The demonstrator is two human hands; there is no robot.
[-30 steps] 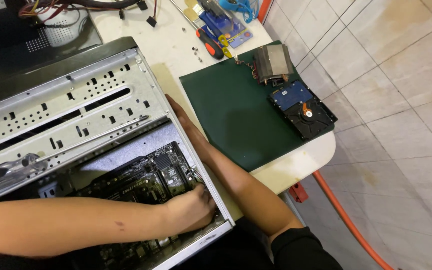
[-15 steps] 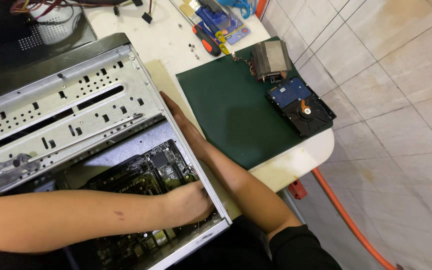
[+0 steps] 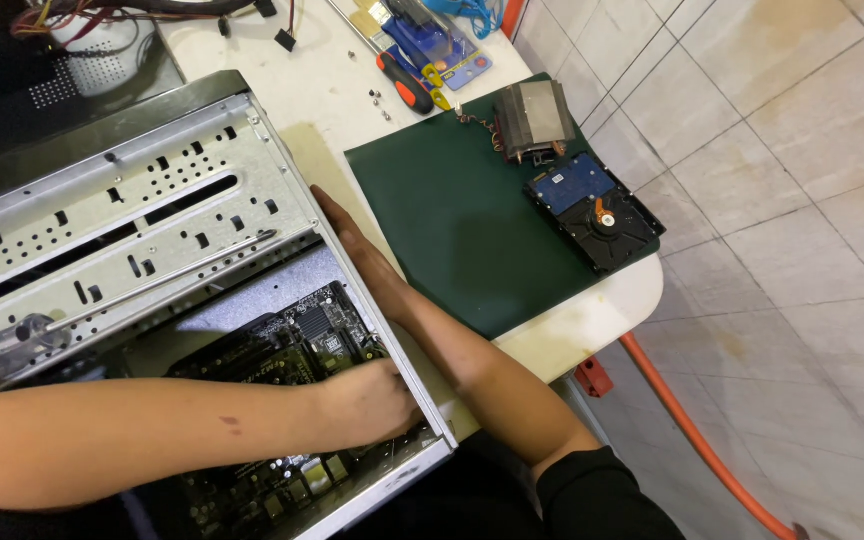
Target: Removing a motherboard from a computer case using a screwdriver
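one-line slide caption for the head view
Left hand reaches onto the black motherboard inside an open grey metal computer case; right hand braces its edge.

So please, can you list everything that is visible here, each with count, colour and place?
computer case: 1, grey metal, open, left on table
circuit board: 1, black, inside case
mat: 1, dark green, on table
hard drive: 1, black and blue, on mat
heat sink: 1, grey metal, mat's top edge
screwdriver: 1, red and black, on table
hose: 1, orange, on floor
left hand: inside case, on board
right hand: flat along the case's outer wall
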